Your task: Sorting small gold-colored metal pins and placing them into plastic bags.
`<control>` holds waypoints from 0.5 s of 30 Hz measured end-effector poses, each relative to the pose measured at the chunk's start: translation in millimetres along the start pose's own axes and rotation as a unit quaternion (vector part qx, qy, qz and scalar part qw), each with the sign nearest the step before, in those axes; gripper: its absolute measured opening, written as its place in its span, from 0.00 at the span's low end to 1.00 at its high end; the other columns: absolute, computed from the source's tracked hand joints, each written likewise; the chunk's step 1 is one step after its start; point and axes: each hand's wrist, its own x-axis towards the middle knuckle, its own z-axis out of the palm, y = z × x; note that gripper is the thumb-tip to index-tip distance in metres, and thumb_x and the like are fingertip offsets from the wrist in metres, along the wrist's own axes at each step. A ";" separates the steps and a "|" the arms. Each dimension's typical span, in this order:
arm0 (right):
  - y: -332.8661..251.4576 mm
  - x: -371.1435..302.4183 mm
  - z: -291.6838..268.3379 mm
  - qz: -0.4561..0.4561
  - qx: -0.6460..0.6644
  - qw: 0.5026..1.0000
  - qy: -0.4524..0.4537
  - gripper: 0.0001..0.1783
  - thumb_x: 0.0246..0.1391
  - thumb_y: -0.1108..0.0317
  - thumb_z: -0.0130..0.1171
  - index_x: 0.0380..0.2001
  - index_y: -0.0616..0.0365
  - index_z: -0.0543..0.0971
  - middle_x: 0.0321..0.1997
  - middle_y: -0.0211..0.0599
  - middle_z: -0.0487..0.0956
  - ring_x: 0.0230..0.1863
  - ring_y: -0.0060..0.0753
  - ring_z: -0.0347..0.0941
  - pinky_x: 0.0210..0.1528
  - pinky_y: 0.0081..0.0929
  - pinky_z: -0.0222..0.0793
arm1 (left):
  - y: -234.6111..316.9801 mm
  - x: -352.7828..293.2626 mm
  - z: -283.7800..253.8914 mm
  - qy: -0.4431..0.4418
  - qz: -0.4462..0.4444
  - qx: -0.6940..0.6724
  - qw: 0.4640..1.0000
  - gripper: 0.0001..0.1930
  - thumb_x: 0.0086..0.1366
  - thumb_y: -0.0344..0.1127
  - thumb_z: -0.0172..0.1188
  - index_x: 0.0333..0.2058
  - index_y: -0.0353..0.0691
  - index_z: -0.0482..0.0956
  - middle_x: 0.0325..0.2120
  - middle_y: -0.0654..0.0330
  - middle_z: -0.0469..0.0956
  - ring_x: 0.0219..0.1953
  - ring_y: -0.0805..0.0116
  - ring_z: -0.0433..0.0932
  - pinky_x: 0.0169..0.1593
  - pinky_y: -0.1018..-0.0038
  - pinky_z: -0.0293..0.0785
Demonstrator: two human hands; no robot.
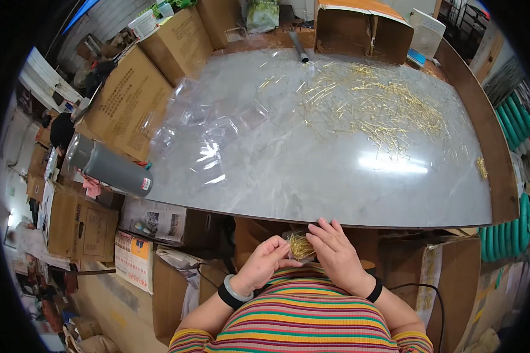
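Note:
Just in front of my belly, below the table's near edge, is a small clear plastic bag (301, 247) with a bundle of thin gold-coloured wire pins inside. The fingers and thumb of my left hand (260, 266) pinch the bag at its left side. My right hand (339, 257) is against its right side with the fingers bent around the edge; its thumb is hidden. Many more loose gold pins (403, 112) lie scattered over the right and far part of the grey table (288, 176). Flat clear plastic bags (209, 132) are spread on the table's left part.
A grey bottle (109, 167) lies tilted at the table's left edge, beside cardboard boxes (129, 103). An open carton (362, 32) and a dark tube (298, 47) are at the back. A raised brown board (483, 112) borders the right side. Cartons (436, 276) stand below the table.

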 end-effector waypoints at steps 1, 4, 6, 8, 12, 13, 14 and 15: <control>1.0 0.4 -0.7 0.002 0.027 1.000 0.008 0.25 0.50 0.80 0.61 0.54 0.62 0.77 0.61 0.44 0.75 0.67 0.51 0.69 0.71 0.51 0.62 | 1.1 -2.3 2.3 -0.001 0.002 0.002 1.000 0.07 0.78 0.34 0.46 0.41 0.38 0.71 0.40 0.60 0.75 0.45 0.71 0.78 0.55 0.62 0.82; -3.9 3.9 -9.2 0.012 0.122 0.992 0.013 0.23 0.53 0.80 0.61 0.54 0.60 0.77 0.60 0.44 0.76 0.66 0.53 0.70 0.70 0.51 0.64 | 13.7 -10.1 20.2 0.011 -0.002 0.024 1.000 0.08 0.79 0.33 0.45 0.42 0.35 0.70 0.43 0.57 0.75 0.46 0.69 0.79 0.55 0.66 0.82; -3.0 11.6 -15.6 0.005 0.124 0.992 0.032 0.21 0.53 0.80 0.61 0.52 0.61 0.78 0.59 0.46 0.77 0.64 0.54 0.71 0.69 0.51 0.65 | 27.3 -5.2 24.3 -0.003 0.014 0.087 0.996 0.09 0.79 0.33 0.46 0.44 0.33 0.70 0.45 0.55 0.76 0.47 0.68 0.79 0.55 0.67 0.81; 5.4 19.4 -18.5 0.019 0.088 0.991 0.101 0.19 0.55 0.80 0.61 0.51 0.62 0.79 0.57 0.47 0.78 0.64 0.55 0.71 0.69 0.51 0.64 | 42.5 16.6 32.9 -0.028 0.058 0.133 0.989 0.10 0.79 0.33 0.46 0.45 0.32 0.71 0.43 0.55 0.78 0.43 0.65 0.82 0.51 0.69 0.81; 32.7 40.3 -16.5 0.070 0.073 0.981 0.165 0.15 0.58 0.79 0.59 0.49 0.61 0.79 0.56 0.46 0.79 0.63 0.56 0.72 0.67 0.51 0.65 | 55.8 74.9 28.1 -0.045 0.078 0.177 0.980 0.09 0.77 0.34 0.51 0.43 0.32 0.73 0.40 0.56 0.80 0.39 0.67 0.82 0.46 0.71 0.81; 38.7 42.3 -11.3 0.087 0.081 0.977 0.176 0.14 0.58 0.79 0.59 0.48 0.60 0.79 0.54 0.45 0.79 0.61 0.55 0.74 0.66 0.50 0.66 | 56.8 85.8 24.5 -0.047 0.079 0.200 0.976 0.09 0.75 0.34 0.54 0.43 0.32 0.73 0.39 0.55 0.80 0.38 0.67 0.83 0.44 0.72 0.81; 41.0 43.0 -11.7 0.088 0.076 0.976 0.182 0.14 0.58 0.79 0.59 0.48 0.60 0.79 0.54 0.45 0.79 0.61 0.55 0.74 0.66 0.50 0.66 | 61.4 88.8 29.9 -0.054 0.079 0.202 0.975 0.09 0.75 0.34 0.54 0.43 0.32 0.73 0.39 0.55 0.80 0.38 0.67 0.83 0.44 0.72 0.81; 43.0 42.0 -11.5 0.093 0.056 0.977 0.183 0.14 0.57 0.79 0.60 0.47 0.61 0.79 0.52 0.45 0.79 0.59 0.55 0.74 0.66 0.50 0.67 | 65.5 87.0 38.5 0.015 0.116 0.411 0.904 0.10 0.74 0.34 0.55 0.42 0.31 0.72 0.37 0.53 0.80 0.36 0.60 0.82 0.43 0.67 0.81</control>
